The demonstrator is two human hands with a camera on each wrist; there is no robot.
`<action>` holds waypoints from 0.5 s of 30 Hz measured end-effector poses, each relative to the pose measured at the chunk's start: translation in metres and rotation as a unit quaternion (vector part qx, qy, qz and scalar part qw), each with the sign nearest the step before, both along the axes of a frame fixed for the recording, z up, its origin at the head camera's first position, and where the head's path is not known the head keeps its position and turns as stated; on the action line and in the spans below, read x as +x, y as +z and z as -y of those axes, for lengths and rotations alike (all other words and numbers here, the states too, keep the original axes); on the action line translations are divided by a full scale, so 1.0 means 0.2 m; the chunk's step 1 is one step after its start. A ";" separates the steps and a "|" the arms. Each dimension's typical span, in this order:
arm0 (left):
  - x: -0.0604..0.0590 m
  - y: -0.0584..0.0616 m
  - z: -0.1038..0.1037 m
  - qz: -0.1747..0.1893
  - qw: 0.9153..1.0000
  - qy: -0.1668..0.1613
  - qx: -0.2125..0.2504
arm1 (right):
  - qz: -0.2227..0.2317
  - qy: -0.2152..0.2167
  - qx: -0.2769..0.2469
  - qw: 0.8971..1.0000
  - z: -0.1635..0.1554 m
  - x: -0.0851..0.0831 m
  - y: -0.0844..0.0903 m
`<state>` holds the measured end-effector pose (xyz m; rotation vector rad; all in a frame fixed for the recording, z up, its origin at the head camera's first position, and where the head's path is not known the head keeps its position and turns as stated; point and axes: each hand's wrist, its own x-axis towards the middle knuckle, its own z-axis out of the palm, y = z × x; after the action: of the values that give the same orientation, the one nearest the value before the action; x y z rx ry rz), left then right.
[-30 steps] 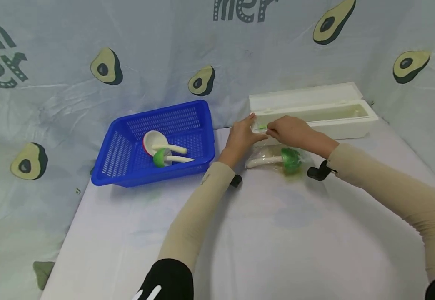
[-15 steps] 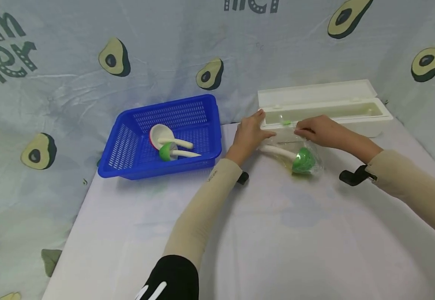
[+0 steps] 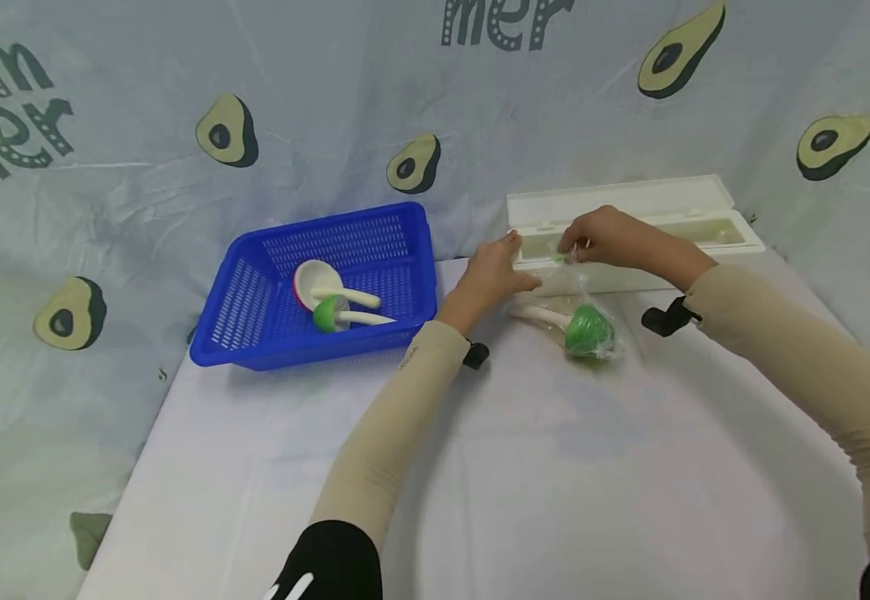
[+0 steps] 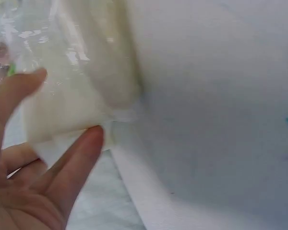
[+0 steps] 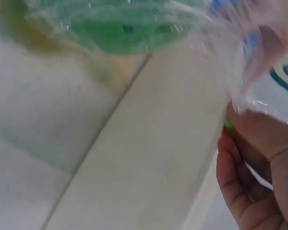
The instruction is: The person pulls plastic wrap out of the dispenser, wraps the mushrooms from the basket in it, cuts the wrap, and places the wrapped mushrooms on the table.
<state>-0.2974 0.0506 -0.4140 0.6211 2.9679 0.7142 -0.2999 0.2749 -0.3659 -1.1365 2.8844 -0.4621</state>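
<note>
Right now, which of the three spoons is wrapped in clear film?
The green spoon on the table, beside the white box; the other two lie bare in the blue basket.

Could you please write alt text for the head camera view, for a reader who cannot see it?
A person's right hand pinches clear film at a long white dispenser box, while the left hand touches the box's end. A film-wrapped green spoon lies on the table; a blue basket to the left holds two more spoons.

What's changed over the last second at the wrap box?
The right hand slid right along the box, then came back left and now pinches film at its front edge. The wrapped green spoon shifted slightly right. The left hand stayed braced at the box's left end; the basket didn't move.
</note>
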 end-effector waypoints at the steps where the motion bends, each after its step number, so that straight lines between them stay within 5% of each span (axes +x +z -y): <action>1: 0.00 0.01 0.00 0.012 1.000 -0.003 0.000 | 0.002 0.006 -0.001 1.000 0.02 0.00 -0.01; 9: 0.03 0.02 -0.09 0.032 0.999 0.036 0.013 | -0.008 0.006 -0.012 1.000 0.07 -0.02 -0.01; 15: 0.05 -0.03 -0.20 -0.027 0.993 0.088 -0.068 | 0.032 0.007 -0.013 0.999 0.06 -0.05 0.00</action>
<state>-0.2866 0.0897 -0.4200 0.3801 3.1162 0.5057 -0.3097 0.2637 -0.3657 -1.1231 2.8230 -0.5255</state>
